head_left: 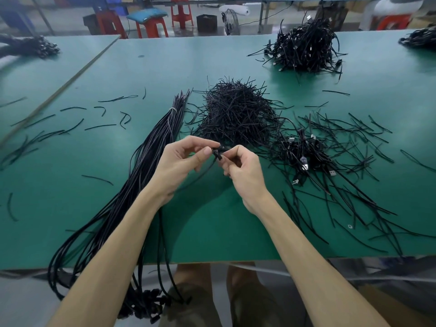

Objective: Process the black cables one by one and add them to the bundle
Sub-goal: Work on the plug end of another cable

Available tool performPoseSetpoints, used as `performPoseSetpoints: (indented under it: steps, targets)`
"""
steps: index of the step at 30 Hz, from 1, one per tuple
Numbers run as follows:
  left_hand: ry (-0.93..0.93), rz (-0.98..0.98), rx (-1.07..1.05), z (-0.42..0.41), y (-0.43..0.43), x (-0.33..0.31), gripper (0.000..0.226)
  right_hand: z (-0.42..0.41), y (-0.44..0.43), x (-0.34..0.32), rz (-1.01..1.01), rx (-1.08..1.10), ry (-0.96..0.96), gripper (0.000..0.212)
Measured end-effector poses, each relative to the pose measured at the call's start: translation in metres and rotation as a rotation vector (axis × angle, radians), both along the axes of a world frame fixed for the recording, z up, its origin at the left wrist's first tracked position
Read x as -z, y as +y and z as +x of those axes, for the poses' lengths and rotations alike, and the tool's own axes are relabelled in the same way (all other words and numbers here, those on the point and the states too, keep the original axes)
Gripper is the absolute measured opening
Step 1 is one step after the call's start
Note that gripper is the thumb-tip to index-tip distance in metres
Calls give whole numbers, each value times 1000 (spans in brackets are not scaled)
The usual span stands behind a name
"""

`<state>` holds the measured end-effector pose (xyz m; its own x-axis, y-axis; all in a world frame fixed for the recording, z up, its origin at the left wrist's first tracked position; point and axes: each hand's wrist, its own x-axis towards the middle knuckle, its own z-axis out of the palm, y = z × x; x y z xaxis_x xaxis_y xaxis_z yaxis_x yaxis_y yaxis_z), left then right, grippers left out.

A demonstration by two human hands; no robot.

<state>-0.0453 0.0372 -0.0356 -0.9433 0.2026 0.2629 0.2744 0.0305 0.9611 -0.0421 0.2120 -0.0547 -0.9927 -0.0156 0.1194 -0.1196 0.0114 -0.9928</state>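
Over the green bench (236,220), the left hand (179,161) and the right hand (243,168) both pinch one black cable (218,154) at its end, probably to work it, while the bundle (151,156) lies just left, ready to receive it.
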Motion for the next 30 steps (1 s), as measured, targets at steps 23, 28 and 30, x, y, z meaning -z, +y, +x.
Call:
performPoseSetpoints:
  steps: [23,28,30]
  targets:
    - [-381,-16,-84,-2,6,0,21,11,-10,-6,295,-41,193,18]
    - [-417,31,-55,-1,5,-3,26,10,-11,-5,337,-2,247,19]
    - [-412,58,-42,-1,7,-5,32,8,-8,-5,268,33,199,19]
